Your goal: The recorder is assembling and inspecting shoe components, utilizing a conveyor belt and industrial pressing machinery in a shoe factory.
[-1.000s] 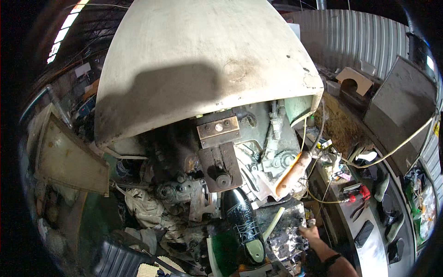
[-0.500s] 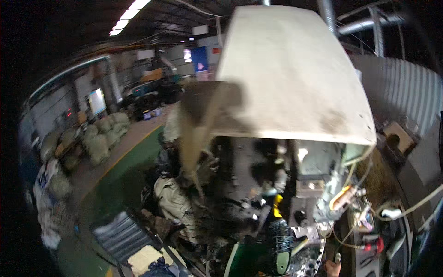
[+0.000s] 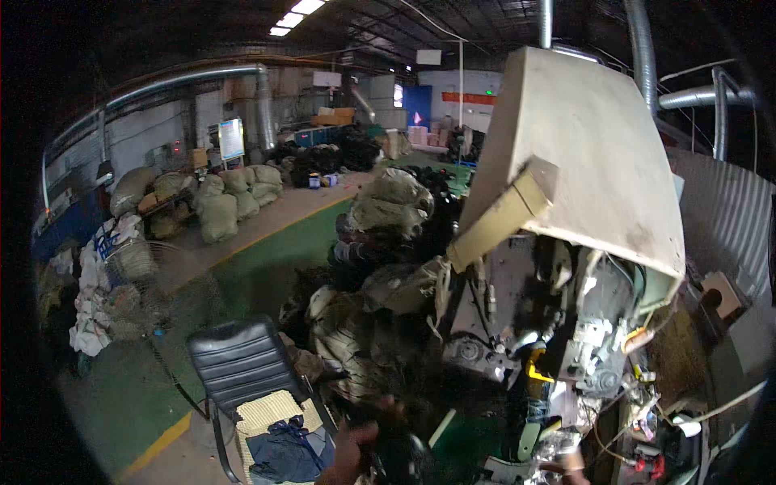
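We see a dark, shiny thing (image 3: 416,459) low in the middle, right beside our left hand (image 3: 353,453). It is too blurry to name. Our left hand is blurry too, so we can't say if its fingers curl round it or only come near. The dark thing looks smooth, so we guess it may slip, and it is probably not very heavy. Its wide sides seem the best place to hold.

To the right, our right hand (image 3: 572,467) is near a shiny, bumpy metal part (image 3: 558,444). We can't make out if it grips anything. That part looks hard and stiff. Between our hands is a shoe-like thing (image 3: 529,438) with a gray-green end toward us. A bright yellow piece (image 3: 537,366) sits just past it.

Farther off is the big cream hood (image 3: 594,153). On the left, a black chair (image 3: 234,352) holds a dark blue cloth (image 3: 283,449).
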The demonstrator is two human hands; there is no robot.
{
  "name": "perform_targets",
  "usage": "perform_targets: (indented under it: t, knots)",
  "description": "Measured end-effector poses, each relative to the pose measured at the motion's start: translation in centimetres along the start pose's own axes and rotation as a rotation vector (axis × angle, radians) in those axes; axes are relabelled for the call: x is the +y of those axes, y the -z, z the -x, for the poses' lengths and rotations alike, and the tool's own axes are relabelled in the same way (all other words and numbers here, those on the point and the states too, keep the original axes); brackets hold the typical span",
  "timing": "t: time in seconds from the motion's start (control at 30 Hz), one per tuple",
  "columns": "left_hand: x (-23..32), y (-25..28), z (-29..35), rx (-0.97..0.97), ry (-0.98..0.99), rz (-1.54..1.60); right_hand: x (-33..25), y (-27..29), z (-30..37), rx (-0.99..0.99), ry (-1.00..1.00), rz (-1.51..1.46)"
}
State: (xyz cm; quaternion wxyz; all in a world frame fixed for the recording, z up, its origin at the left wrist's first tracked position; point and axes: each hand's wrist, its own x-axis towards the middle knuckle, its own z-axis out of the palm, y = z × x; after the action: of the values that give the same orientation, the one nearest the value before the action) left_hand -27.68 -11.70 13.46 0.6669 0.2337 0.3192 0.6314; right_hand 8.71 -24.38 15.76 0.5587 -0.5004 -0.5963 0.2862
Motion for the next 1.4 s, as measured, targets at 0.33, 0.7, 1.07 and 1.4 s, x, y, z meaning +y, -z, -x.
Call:
perform_targets:
  t: [0.33,0.7,1.07,1.4]
  knots:
    - [0.5,-14.6,-2.8,-0.244,0.279,0.167,-5.4,-4.8,-3.0,-0.200,0.521,0.394]
    - [-10.9,-26.6,3.5,-0.369,0.597,-0.037,-7.6,3.5,7.1,0.276,0.290,0.444]
    - [-34.6,-28.1,13.0,-0.613,0.870,-0.402,-5.9,12.6,22.7,0.894,-0.333,0.259]
    - [-43.5,-20.3,20.6,-1.226,0.878,-0.868,-13.1,21.7,54.3,2.060,-0.624,-1.148]
